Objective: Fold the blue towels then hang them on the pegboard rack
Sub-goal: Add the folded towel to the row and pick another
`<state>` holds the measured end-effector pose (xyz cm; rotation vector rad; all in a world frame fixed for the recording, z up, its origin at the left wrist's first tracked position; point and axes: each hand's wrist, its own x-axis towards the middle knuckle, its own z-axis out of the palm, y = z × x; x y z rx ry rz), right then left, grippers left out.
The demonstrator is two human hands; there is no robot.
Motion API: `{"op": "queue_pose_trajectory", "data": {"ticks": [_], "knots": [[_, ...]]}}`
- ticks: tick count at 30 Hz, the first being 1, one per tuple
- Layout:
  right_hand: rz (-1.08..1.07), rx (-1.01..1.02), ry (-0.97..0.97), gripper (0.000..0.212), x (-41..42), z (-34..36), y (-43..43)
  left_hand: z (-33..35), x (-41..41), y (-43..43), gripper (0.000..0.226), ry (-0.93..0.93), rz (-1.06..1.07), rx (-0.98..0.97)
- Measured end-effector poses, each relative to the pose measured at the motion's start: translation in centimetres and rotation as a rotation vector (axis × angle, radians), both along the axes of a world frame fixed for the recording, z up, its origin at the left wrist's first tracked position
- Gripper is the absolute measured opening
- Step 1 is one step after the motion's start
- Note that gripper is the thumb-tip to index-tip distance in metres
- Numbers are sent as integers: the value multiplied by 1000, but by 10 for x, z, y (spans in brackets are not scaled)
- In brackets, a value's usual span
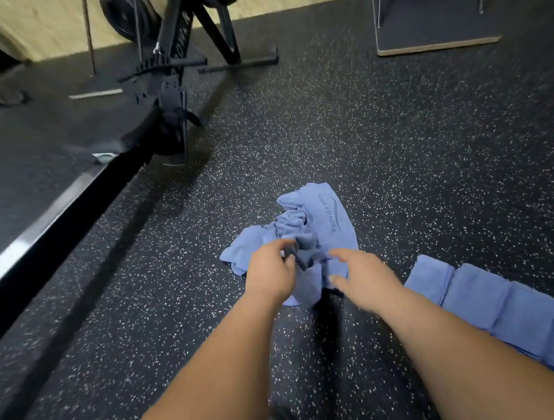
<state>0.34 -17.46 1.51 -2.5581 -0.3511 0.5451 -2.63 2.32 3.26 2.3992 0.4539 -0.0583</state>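
Lying crumpled just ahead, the blue towel (321,217) is pinched by the left hand (271,271); the right hand (359,276) hovers spread.

Single wide-angle view from the head, forward and down, close above the speckled floor (410,145).

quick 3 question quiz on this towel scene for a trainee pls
1. True or false: the crumpled light blue cloth towel lies on the speckled black rubber floor.
2. Which hand grips that towel with curled fingers? A) left B) right C) neither
3. Fill in: the row of folded blue towels lies on the person's ____ side.

Key:
1. True.
2. A: the left hand grips it, while the right hand has its fingers spread.
3. Right.
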Motion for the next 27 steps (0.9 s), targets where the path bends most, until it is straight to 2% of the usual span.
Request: {"op": "queue_pose_trajectory", "data": {"ticks": [6,10,13,15,18,20,23,25,27], "knots": [[44,224,-57,66,-51,90,1,122,-44,-8,35,-249,87,-257],[0,281,-220,46,-92,151,-17,192,-91,-23,33,-367,93,-445],[-46,314,-304,31,-124,189,-36,225,-133,-38,37,-357,65,-668],[-74,402,-263,28,-148,211,-47,237,-158,-49,41,-326,37,-817],[-59,502,-189,41,-181,233,-58,239,-190,-62,49,-300,-13,-1006],[-30,465,-184,47,-198,239,-65,239,-204,-66,52,-290,-28,-1104],[-44,487,-197,13,-218,250,-75,248,-222,-64,51,-293,-35,-1173],[-133,574,-199,4,-225,255,-83,255,-234,-64,53,-314,-56,-1191],[-204,662,-174,5,-229,259,-91,257,-243,-65,52,-337,-129,-996]]}}
